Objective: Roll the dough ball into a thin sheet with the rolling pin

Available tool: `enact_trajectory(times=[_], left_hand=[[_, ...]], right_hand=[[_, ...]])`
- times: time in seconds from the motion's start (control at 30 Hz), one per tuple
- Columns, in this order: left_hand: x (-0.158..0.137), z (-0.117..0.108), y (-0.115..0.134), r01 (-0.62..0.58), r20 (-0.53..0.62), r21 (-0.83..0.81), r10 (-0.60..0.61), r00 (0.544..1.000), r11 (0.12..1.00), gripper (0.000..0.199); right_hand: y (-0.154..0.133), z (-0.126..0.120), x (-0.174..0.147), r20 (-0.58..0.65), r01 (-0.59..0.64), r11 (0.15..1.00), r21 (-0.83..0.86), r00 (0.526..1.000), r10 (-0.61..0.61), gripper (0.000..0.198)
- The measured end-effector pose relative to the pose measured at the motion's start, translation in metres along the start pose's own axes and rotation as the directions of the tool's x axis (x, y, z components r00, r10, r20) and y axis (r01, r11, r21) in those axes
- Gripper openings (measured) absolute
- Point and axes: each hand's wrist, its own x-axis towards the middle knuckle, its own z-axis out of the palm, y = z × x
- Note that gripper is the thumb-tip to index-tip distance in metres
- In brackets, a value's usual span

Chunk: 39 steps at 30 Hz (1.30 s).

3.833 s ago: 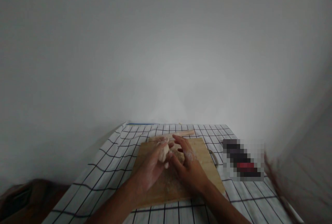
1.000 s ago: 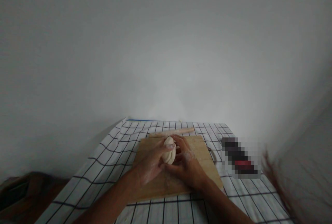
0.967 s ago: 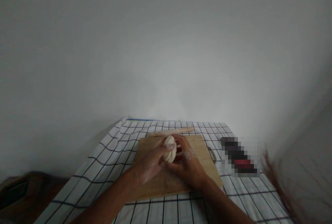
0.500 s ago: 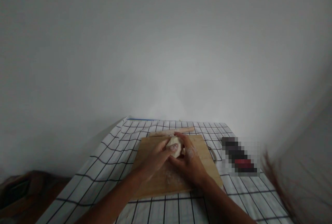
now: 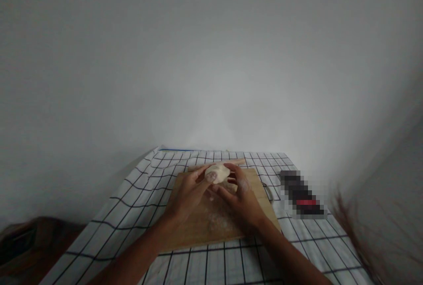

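A pale lump of dough (image 5: 219, 173) is held between my two hands above the far part of a wooden board (image 5: 198, 227). My left hand (image 5: 193, 186) grips its left side, the floury thumb pressed on the near face. On the other side, my right hand (image 5: 239, 190) has its fingers curled around the dough's right edge, with the thumb below it. White flour dusts the skin and is smeared on the board. Behind the dough lies a wooden rolling pin (image 5: 238, 161), partly hidden by the hands.
A white tablecloth with black grid lines (image 5: 132, 214) covers the table, which stands against a plain wall (image 5: 211, 64). To the right lies a pixelated dark and red object (image 5: 304, 197). Dry reddish stems (image 5: 346, 219) stand at the right edge, and brown furniture (image 5: 36, 241) is at lower left.
The dough has moved slightly up and left in my hands and looks turned, showing a wider, flatter shape. My left thumb has shifted left with it. The view has moved slightly.
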Motion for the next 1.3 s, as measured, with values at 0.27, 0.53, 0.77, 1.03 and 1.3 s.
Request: enact_trajectory(times=[0.27, 0.53, 0.77, 1.03, 1.3], left_hand=[[0.000, 0.004, 0.004, -0.047, -0.019, -0.066, 0.046, 0.999, 0.997, 0.036], [0.003, 0.009, -0.020, 0.265, 0.166, -0.609, -0.207, 0.964, 0.748, 0.033], [0.005, 0.001, -0.016, 0.223, 0.108, -0.548, -0.196, 0.975, 0.806, 0.023], [0.002, -0.003, -0.002, -0.002, -0.040, -0.113, -0.003, 0.999, 0.994, 0.035], [0.001, -0.001, -0.005, 0.016, 0.066, -0.111, -0.008, 0.998, 0.994, 0.043]], right_hand=[[-0.020, -0.002, 0.003, 0.010, 0.049, 0.999, -0.023, 0.999, -0.049, 0.045], [-0.012, 0.002, 0.001, 0.021, 0.100, 0.994, -0.039, 0.995, -0.099, 0.044], [-0.016, 0.002, 0.000, -0.005, 0.135, 0.989, -0.065, 0.991, -0.136, 0.048], [-0.010, 0.004, 0.001, 0.121, -0.223, 0.957, 0.187, 0.972, 0.203, 0.039], [-0.013, 0.007, 0.001, 0.232, -0.234, 0.901, 0.365, 0.960, 0.155, 0.035]])
